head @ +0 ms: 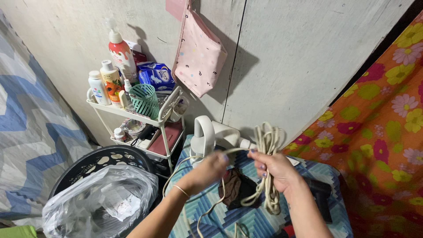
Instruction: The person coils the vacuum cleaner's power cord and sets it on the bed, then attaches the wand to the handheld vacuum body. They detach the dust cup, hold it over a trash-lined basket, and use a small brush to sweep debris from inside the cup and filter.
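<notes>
R hand point(275, 169) fingers closed round coiled cord point(267, 145); L hand point(210, 169), blurred, pinches a loose strand nr white fan point(203, 136), above patterned cloth point(264, 220).

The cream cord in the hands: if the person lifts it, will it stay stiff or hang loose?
The cream cord probably hangs loose: its loops droop below the right hand, and a strand sags from the left hand. The bundle may slip apart if released, since only the right hand pinches it. It looks light.
</notes>
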The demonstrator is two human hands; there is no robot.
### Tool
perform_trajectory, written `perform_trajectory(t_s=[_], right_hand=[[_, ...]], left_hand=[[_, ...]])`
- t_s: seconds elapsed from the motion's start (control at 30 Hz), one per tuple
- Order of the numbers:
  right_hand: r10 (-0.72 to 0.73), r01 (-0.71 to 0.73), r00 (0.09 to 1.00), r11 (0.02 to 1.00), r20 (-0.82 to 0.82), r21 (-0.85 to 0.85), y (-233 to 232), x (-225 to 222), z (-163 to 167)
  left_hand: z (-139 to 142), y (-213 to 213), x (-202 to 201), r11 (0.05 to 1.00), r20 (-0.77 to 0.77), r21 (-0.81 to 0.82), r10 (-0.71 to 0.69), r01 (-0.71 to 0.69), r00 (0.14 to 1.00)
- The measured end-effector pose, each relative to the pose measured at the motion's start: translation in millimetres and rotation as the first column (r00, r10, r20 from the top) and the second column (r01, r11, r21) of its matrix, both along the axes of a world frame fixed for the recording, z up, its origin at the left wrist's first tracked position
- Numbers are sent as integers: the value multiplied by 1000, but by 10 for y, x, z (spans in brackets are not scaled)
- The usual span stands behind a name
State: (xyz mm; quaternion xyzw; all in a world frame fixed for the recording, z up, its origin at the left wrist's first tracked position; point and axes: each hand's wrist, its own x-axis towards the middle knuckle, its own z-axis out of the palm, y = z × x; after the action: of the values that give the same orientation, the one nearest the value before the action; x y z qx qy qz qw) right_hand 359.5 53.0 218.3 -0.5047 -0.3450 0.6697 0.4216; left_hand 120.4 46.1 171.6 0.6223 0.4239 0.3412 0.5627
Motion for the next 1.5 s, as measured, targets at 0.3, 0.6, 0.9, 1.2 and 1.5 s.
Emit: perform_trajectory(t_s=[0.3,0.6,0.9,1.2,1.5], right_hand=[[119,-118,992,992,-29,32,-192,-620,-81],[128,-129,991,990,24,50,-156,-836,-133],[-119,110,926,993,-359,-45,373,-692,-376],[58,-8,828,996,-558,90,496,-436,-279],[-118,180,904,977,-412,115,672,230,-191]], left_hand=[[530,62,121,857,766,-506,394,97,508],[203,283,-40,862,226,290,360,-415,905],[-188,-263,-84,859,-94,461,295,-221,951],[-15,-380,-174,953,-199,116,299,-281,933],[-504,-268,-588,971,-440,215,194,-107,877]])
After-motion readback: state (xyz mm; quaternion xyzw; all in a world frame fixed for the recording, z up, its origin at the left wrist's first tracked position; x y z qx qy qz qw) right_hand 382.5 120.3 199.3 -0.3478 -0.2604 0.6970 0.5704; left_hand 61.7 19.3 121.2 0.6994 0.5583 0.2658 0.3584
